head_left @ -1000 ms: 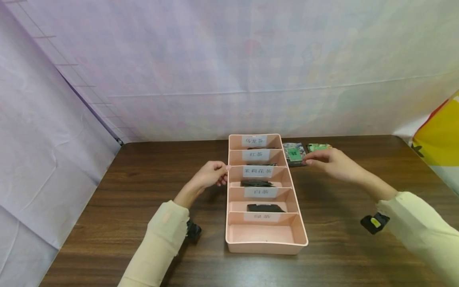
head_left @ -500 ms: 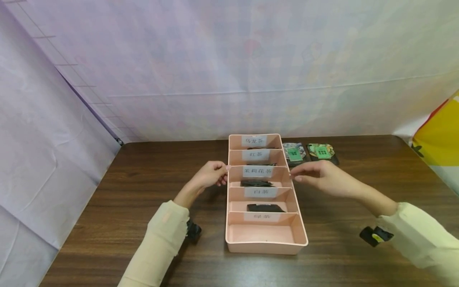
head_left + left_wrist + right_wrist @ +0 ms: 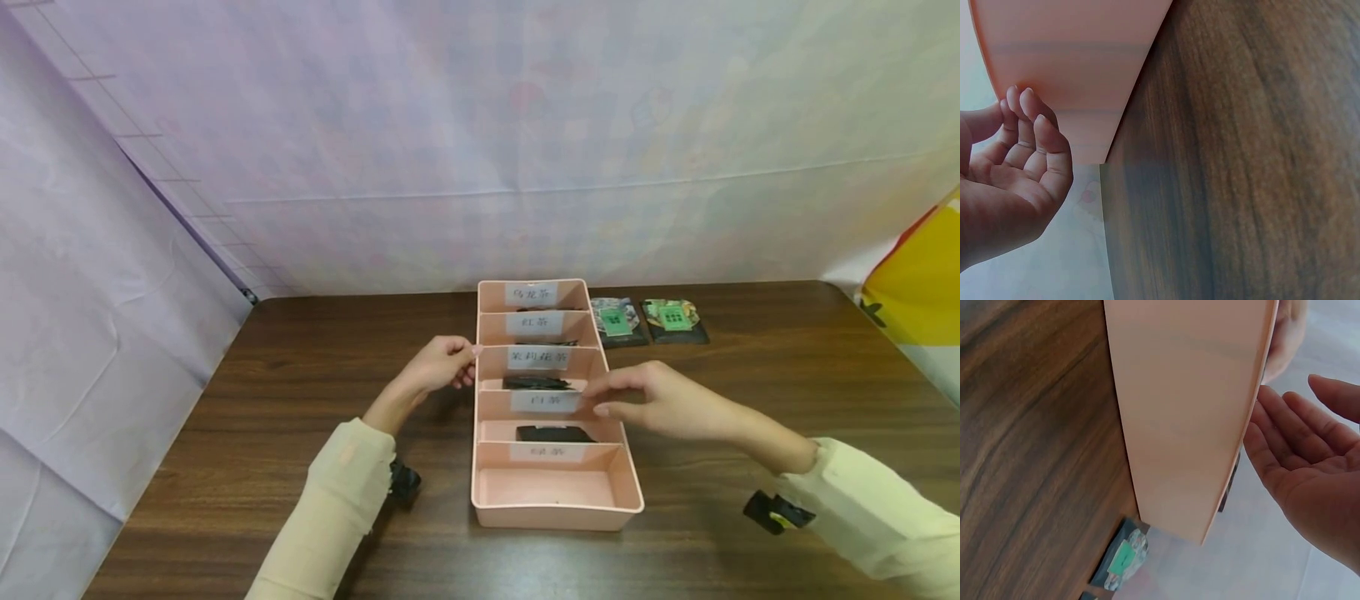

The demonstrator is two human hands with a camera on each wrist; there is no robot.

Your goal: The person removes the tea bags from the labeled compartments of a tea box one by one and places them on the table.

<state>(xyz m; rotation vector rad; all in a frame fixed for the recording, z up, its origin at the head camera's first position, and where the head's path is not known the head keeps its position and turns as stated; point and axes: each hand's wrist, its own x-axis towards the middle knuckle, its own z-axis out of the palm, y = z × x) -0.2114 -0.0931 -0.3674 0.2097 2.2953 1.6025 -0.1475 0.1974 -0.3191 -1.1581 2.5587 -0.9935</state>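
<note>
A pink divided storage box stands lengthwise on the table, with a white Chinese label in each compartment. Dark flat sachets lie in the compartments behind the front one; in the front compartment I see only bare pink floor. My left hand pinches the box's left rim near the middle, thumb at the edge and fingers curled against the outer wall in the left wrist view. Over the right rim hovers my right hand, its fingertips above the white-labelled fourth compartment. Its fingers are loosely extended, thumb apart, and nothing shows between them.
Two dark tea sachets with green labels lie behind the box's right side: a left sachet close to the box wall and a right sachet. A pale cloth backdrop rises behind the brown wooden table.
My right hand has moved from beside the sachets at the back right, forward and leftward to over the box's right rim. The left hand and the box have stayed put.
</note>
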